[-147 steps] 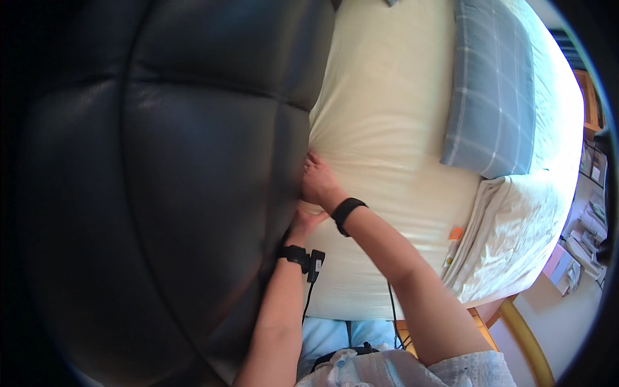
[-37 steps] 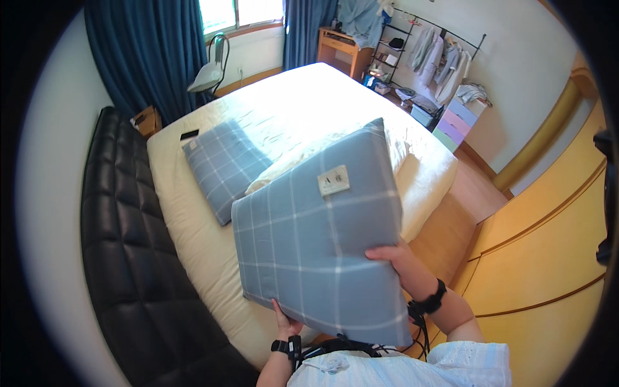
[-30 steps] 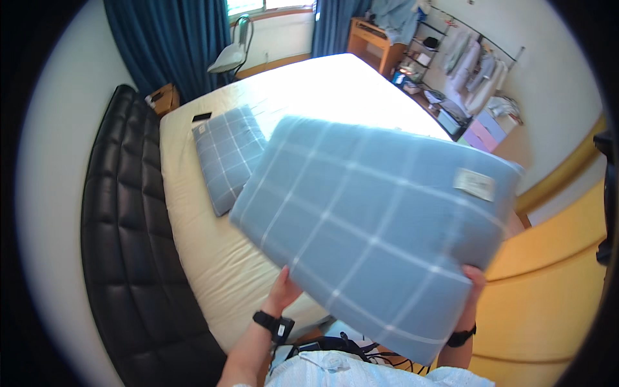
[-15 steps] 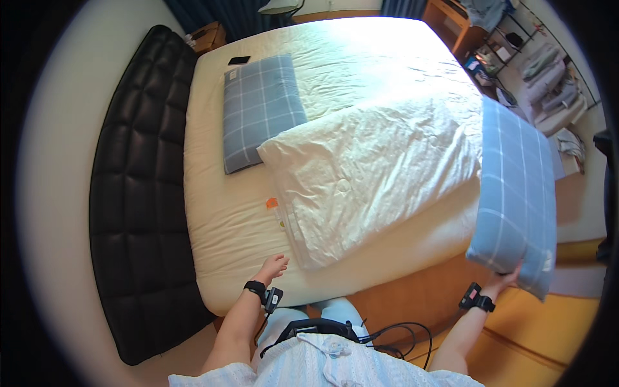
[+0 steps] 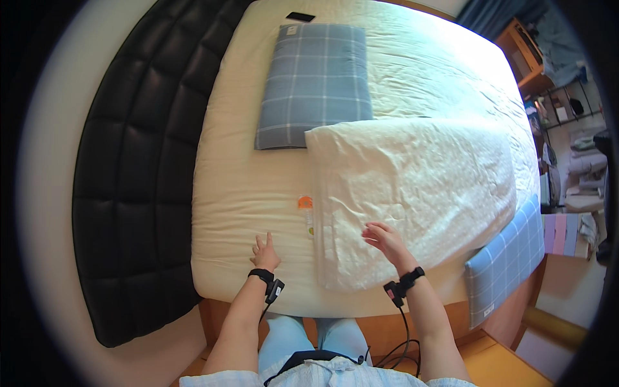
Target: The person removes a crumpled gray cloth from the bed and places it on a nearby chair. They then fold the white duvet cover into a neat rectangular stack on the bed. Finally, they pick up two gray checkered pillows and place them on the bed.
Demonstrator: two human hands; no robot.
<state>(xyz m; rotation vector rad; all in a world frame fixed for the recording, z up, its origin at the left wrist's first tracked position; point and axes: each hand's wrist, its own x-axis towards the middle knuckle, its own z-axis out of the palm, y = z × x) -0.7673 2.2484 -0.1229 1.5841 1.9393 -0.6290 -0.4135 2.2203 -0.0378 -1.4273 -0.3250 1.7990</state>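
My left hand is open, fingers spread, over the cream sheet near the bed's front edge. Above the folded white quilt hovers my right hand, empty, its fingers apart and slightly curled. The quilt lies across the right half of the bed. One blue checked pillow lies farther back, with the quilt's corner against its near end. A second blue checked pillow rests tilted at the bed's right front edge, partly beside the quilt.
A black padded headboard runs along the left. A black phone lies at the far edge. Close to the quilt's left edge is a small orange tag. Shelves and a wooden desk stand at the far right.
My right hand has let go of the second pillow, which now rests at the bed's right edge, and has moved left over the quilt. My left hand has spread its fingers. The view has shifted.
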